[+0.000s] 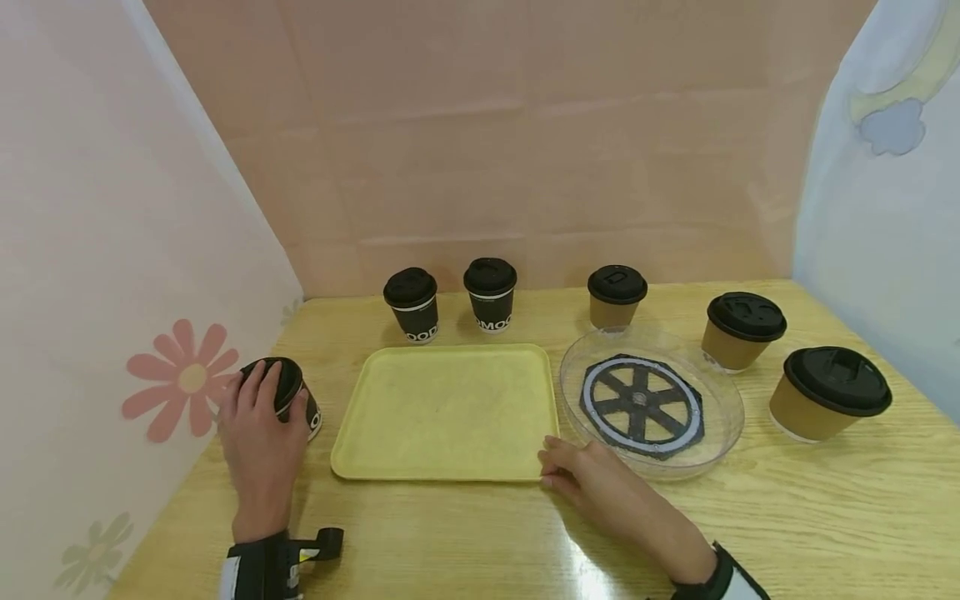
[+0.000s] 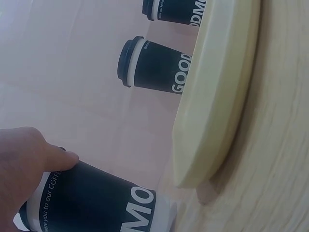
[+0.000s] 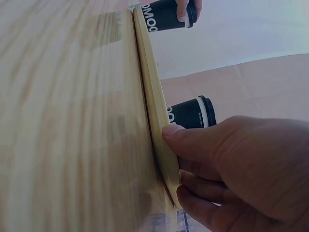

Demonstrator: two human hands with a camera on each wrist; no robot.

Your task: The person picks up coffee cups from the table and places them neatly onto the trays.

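Note:
At the left of the head view my left hand point(image 1: 261, 442) grips a black paper coffee cup point(image 1: 313, 415) from above, fingers over its black lid point(image 1: 287, 387). The left wrist view shows the thumb pressed to the side of this upright cup point(image 2: 91, 198), below the lid. My right hand point(image 1: 611, 492) pinches the front right corner of a yellow tray point(image 1: 450, 417), which lies flat on the table with nothing on it. In the right wrist view the thumb point(image 3: 181, 137) lies on the tray's rim point(image 3: 157, 96) and the other fingers bend round the corner.
Two black lidded cups point(image 1: 416, 319) point(image 1: 492, 308) stand behind the tray. Right of it lies a round clear dish point(image 1: 723, 425) with a black spoked wheel pattern point(image 1: 637, 400). Three brown lidded cups point(image 1: 611, 312) point(image 1: 731, 346) point(image 1: 810, 408) stand around the dish. Walls point(image 1: 525, 150) enclose the table point(image 1: 847, 517).

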